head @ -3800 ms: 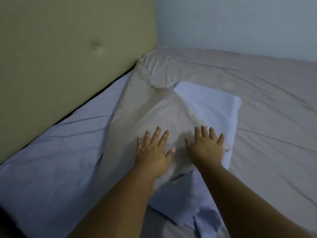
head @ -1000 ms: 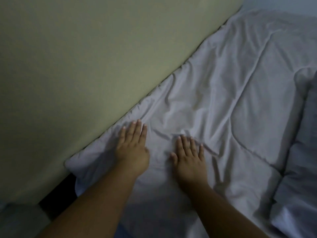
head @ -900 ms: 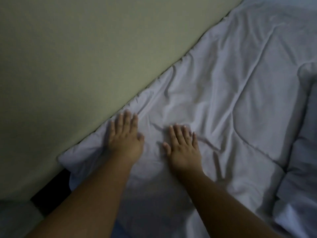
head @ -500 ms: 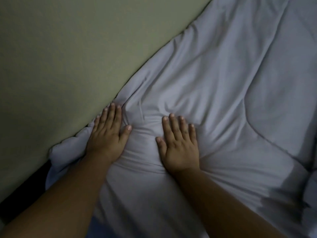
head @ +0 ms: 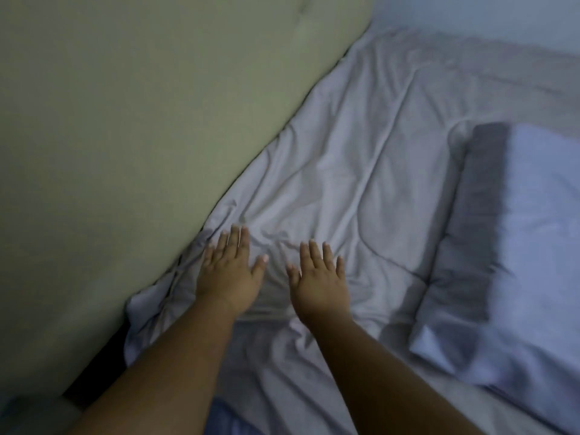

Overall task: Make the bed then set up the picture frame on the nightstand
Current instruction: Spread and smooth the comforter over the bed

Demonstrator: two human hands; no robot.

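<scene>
A pale lilac quilted blanket (head: 361,171) covers the bed and lies wrinkled along the headboard. My left hand (head: 227,271) rests flat on it, fingers spread, close to the headboard edge. My right hand (head: 318,277) lies flat beside it, a short gap between the two, palm down on the creased fabric. Both hold nothing. A light blue pillow (head: 514,252) lies on the blanket to the right. No picture frame or nightstand is in view.
A padded olive-beige headboard (head: 141,130) fills the left side. A dark gap (head: 94,372) shows between it and the blanket's corner. A pale wall (head: 486,17) bounds the bed at the top right.
Both hands have slid forward over the blanket along the headboard. The view has swung right, bringing the pillow and wall into sight.
</scene>
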